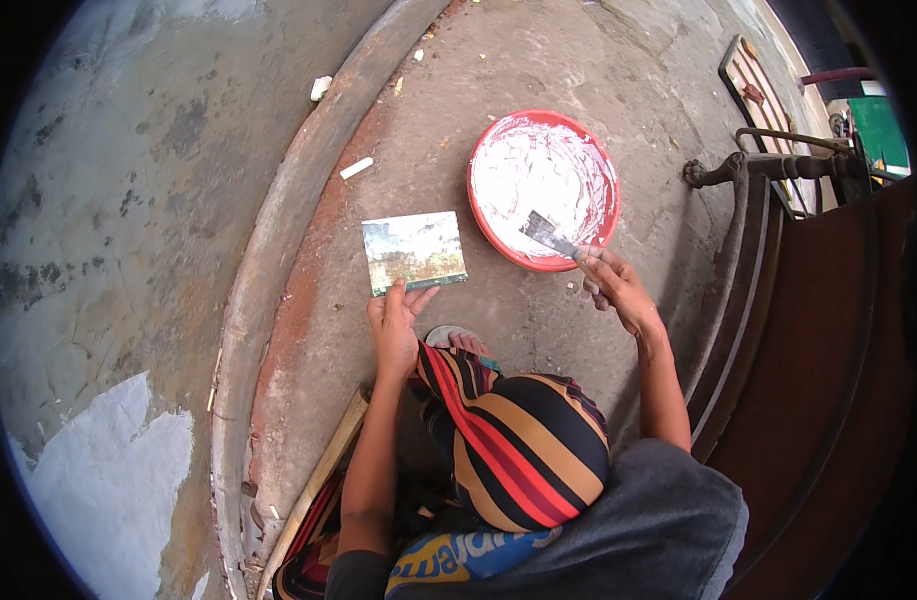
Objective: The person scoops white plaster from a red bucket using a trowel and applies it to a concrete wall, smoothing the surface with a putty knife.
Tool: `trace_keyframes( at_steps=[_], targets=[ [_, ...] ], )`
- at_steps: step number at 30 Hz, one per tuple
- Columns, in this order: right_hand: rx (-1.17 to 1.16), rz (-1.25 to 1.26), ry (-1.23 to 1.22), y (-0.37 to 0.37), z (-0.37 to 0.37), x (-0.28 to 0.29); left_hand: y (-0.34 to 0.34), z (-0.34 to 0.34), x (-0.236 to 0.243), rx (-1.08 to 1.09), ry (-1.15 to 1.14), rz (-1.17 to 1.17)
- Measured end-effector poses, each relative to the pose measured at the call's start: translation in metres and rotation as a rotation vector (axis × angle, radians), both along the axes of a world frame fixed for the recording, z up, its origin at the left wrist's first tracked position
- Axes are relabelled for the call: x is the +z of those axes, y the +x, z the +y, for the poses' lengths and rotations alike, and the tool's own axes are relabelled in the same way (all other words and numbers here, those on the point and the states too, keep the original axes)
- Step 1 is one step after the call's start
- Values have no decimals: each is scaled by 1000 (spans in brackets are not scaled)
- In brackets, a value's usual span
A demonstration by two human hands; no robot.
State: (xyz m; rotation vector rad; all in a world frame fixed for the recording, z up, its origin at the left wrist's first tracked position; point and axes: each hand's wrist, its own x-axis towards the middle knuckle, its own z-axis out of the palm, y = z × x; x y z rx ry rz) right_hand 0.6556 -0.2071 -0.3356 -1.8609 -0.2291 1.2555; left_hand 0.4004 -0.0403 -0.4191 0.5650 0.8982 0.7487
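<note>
My left hand (394, 322) grips the near edge of a flat rectangular plate (412, 250), smeared with white over a greenish, stained face. A putty knife (546, 231) is in my right hand (618, 287), fingers wrapped round its handle, which they mostly hide. Its grey blade points left over the near part of a red basin (472, 205). Thick white paste (543, 175) coats the basin's inside and lies in its bottom. The plate is held left of the basin, apart from it. I cannot tell whether the blade touches the paste.
A curved raised ledge (268, 240) runs along the left, beside a grey wall (128, 200) with a white patch (118, 480). Dark wooden furniture (818, 370) stands close at right. A small white stick (357, 168) lies on the rough floor. A wooden strip (313, 490) leans near my left arm.
</note>
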Motion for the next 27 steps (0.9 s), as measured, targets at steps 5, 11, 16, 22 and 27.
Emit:
trace_keyframes(
  at_steps=[5, 11, 16, 22, 27],
  targets=[
    [-164, 286, 390, -3, 0, 11, 29, 4, 15, -199, 61, 21],
    [-68, 235, 392, -38, 33, -5, 56, -3, 16, -252, 182, -70],
    [-39, 130, 380, -48, 38, -24, 72, -13, 16, -284, 230, -71],
    [-47, 130, 367, -50, 40, -25, 77, -12, 20, -325, 324, -7],
    [-93, 146, 400, -54, 47, -26, 75, -12, 19, -364, 340, 32]
  ],
)
